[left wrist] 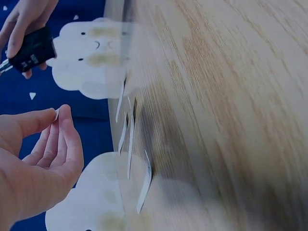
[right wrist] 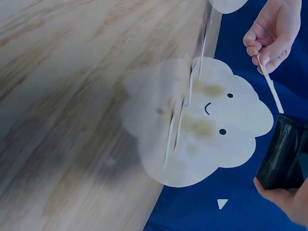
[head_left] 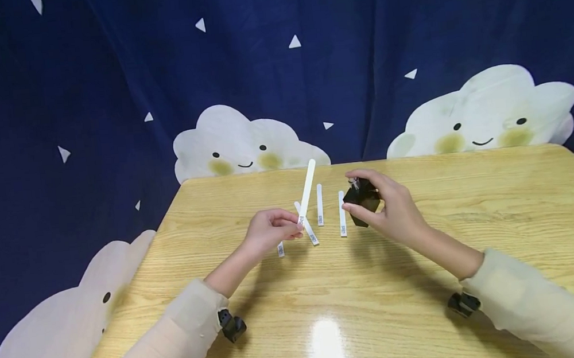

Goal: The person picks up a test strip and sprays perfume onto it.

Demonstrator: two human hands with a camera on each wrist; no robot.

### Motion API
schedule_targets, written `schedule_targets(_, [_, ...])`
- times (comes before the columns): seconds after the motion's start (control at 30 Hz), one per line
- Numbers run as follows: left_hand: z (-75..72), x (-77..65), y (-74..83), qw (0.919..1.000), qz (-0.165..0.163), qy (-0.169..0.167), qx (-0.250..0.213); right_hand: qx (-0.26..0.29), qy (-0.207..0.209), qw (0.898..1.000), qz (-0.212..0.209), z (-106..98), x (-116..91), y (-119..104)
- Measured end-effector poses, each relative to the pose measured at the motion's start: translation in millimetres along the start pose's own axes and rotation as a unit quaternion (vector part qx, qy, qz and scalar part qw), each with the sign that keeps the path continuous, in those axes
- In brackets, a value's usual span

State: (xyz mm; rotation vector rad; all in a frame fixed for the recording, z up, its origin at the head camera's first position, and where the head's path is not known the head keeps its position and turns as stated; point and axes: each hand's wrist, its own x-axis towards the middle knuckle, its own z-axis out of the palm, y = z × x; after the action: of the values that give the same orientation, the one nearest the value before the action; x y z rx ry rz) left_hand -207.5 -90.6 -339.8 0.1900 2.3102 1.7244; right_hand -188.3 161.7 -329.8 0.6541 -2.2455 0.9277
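Pinched near the printed end by fingers of the left hand, at centre of the head view: a white strip, probably light, flexible, easily creased, best taken by that end. Clamped in the right hand's fingers, right of centre: a black bottle, likely hard, heavier, smooth, best gripped around the body. Lying on the bench: four more strips.

Bottle seemingly right of strips
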Motion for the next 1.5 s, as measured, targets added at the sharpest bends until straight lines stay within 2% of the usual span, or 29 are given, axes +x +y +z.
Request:
schedule_targets(0.1, [3.1, -0.3, 1.1, 0.9999, 0.006, 0.007, 0.006, 0.001, 0.025, 0.999, -0.023, -0.5, 1.9, -1.1])
schedule_targets(0.37, [7.1, -5.1, 5.7, 0.9995, 0.014, 0.013, 0.027, 0.003, 0.042, 0.998, -0.039, -1.8, 0.9, -2.6])
schedule_targets(0.77, [6.5, -5.2, 3.1, 0.9990, 0.001, 0.022, 0.038, 0.021, 0.051, 0.998, -0.001, -11.0, -3.8, -6.1])
schedule_targets(1.03, [6.2, -7.6, 3.7, 0.9991, 0.007, 0.015, 0.040, 0.011, 0.072, 0.997, -0.025, -15.5, -4.6, -7.5])
schedule_targets(1.3, [5.7, -9.5, 3.8, 0.9989, 0.000, 0.020, 0.042, 0.003, 0.072, 0.997, 0.001, -19.6, -8.2, -7.4])
schedule_targets(1.5, [4.1, -10.5, 2.4, 0.9987, -0.007, 0.023, 0.044, -0.007, 0.083, 0.996, -0.015, -21.7, -9.5, -5.2])
